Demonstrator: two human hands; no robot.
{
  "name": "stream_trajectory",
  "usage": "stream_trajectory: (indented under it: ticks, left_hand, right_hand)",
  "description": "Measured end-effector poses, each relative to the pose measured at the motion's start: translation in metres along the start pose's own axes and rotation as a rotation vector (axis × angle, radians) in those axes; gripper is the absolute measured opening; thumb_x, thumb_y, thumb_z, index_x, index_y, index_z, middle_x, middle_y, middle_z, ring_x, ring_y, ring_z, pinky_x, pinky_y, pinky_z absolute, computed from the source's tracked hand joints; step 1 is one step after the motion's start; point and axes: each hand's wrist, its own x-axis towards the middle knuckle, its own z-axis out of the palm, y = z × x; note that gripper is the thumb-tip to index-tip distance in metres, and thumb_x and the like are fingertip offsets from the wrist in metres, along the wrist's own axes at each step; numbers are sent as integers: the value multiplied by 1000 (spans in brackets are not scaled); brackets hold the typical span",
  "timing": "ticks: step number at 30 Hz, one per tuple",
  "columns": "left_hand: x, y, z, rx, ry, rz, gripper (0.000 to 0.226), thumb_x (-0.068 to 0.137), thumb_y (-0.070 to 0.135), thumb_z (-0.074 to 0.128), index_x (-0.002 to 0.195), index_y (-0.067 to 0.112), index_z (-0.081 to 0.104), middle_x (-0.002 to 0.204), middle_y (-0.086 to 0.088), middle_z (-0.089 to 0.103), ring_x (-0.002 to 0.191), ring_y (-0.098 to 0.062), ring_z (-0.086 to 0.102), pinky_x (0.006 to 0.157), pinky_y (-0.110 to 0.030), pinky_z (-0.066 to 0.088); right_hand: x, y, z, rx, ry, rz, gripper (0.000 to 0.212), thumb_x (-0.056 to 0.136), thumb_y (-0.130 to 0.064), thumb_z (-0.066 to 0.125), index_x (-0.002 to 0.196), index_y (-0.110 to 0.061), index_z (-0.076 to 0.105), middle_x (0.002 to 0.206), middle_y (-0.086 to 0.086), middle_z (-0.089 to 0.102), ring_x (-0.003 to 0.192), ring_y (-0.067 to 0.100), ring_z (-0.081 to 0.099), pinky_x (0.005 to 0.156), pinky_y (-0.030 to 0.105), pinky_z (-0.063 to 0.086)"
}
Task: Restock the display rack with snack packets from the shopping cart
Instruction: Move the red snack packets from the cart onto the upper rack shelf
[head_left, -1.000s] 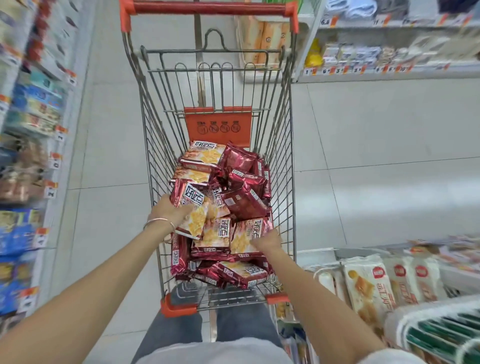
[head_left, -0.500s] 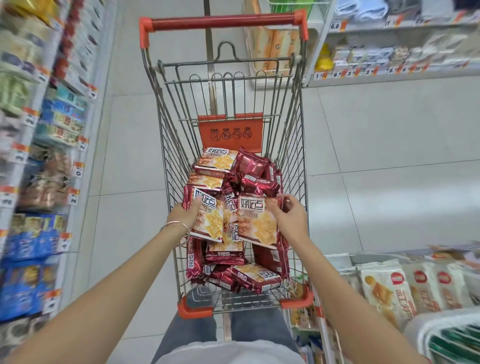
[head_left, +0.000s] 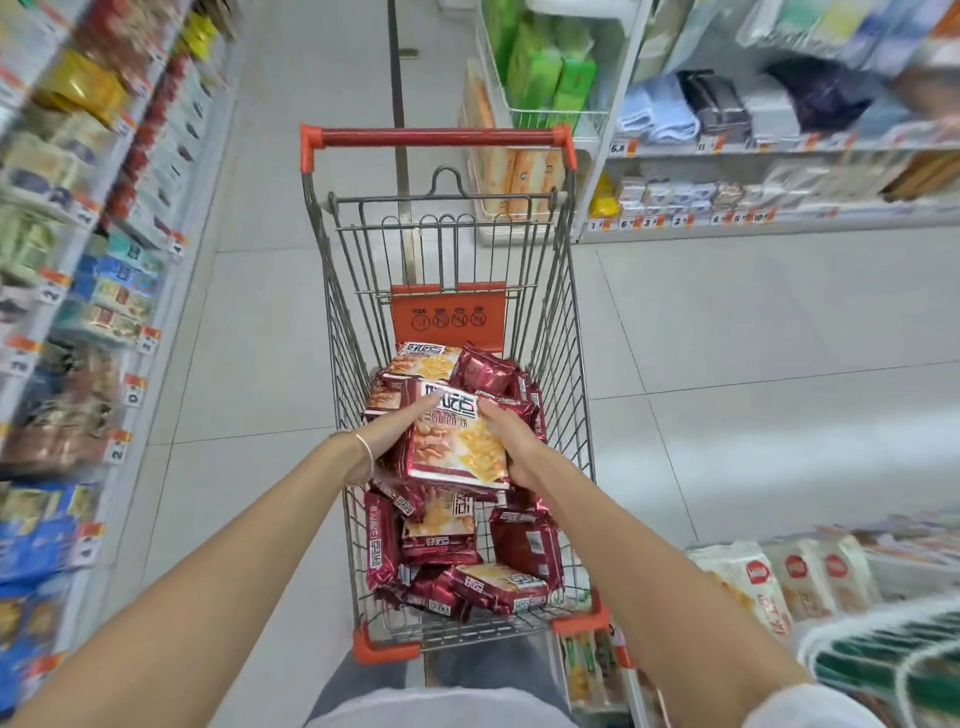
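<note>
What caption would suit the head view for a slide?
The left hand and right hand grip snack packets over the pile in the cart.

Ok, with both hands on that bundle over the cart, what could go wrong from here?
1. The stack of packets is held only at its sides by the left hand and right hand. Glossy middle packets could slip out, back into the shopping cart.
2. The white packets at lower right lie close to the cart, and a wide swing might knock them.
</note>
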Motion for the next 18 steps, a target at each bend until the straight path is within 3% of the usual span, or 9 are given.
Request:
stream_trajectory:
  ticks: [2, 4, 8, 10, 14, 16, 18]
  left_hand:
    - [21, -4, -17, 86, 37, 63, 119, 37, 82, 84, 134, 18, 55, 132, -11, 65, 121, -32, 62, 103, -51, 50]
    - [46, -2, -29, 131, 46, 124, 129, 33, 78, 88, 141, 17, 49, 141, -10, 58, 130, -34, 55, 110, -55, 41]
    - [-26, 56, -5, 168, 26, 344, 135, 43, 85, 80, 152, 18, 35, 151, -4, 47, 135, -31, 48, 113, -54, 37]
    - [-71, 84, 16, 211, 2, 461, 130, 52, 85, 75, 153, 15, 33, 152, -1, 42, 137, -29, 45, 116, -50, 33]
    - [-126, 135, 70, 304, -96, 664, 141, 36, 93, 71, 151, 18, 38, 148, -1, 46, 134, -29, 49, 114, -47, 38]
    - [-172, 153, 108, 354, -171, 779, 121, 51, 90, 68, 143, 13, 50, 145, -7, 52, 128, -28, 55, 110, -43, 43]
    - [-224, 167, 153, 372, -295, 878, 70, 73, 69, 72, 115, 14, 66, 123, -7, 67, 96, -17, 68, 83, -26, 54]
  right_hand:
    - [-17, -11, -2, 0, -2, -4, 73, 86, -68, 58, 139, -17, 54, 143, 10, 57, 135, 29, 50, 118, 52, 28]
    - [-39, -27, -6, 39, -24, -28, 49, 89, -55, 64, 118, -15, 66, 117, 9, 73, 112, 28, 67, 110, 49, 42]
    - [-106, -60, -19, -10, -9, -141, 34, 86, -28, 74, 113, -10, 64, 108, 9, 75, 101, 26, 69, 107, 45, 48]
    - [-150, -75, -26, -29, 70, -203, 30, 86, -20, 74, 113, -9, 64, 102, 8, 76, 92, 22, 71, 96, 40, 55]
    - [-257, -88, -48, -32, 308, -334, 27, 89, -18, 73, 113, -8, 66, 106, 9, 75, 90, 22, 70, 94, 38, 56]
    - [-319, -87, -61, -28, 428, -405, 30, 88, -21, 74, 114, -8, 66, 101, 6, 76, 83, 17, 72, 77, 29, 59]
    - [-385, -80, -74, -15, 543, -479, 32, 89, -23, 73, 117, -9, 66, 101, 5, 76, 79, 13, 72, 65, 22, 57]
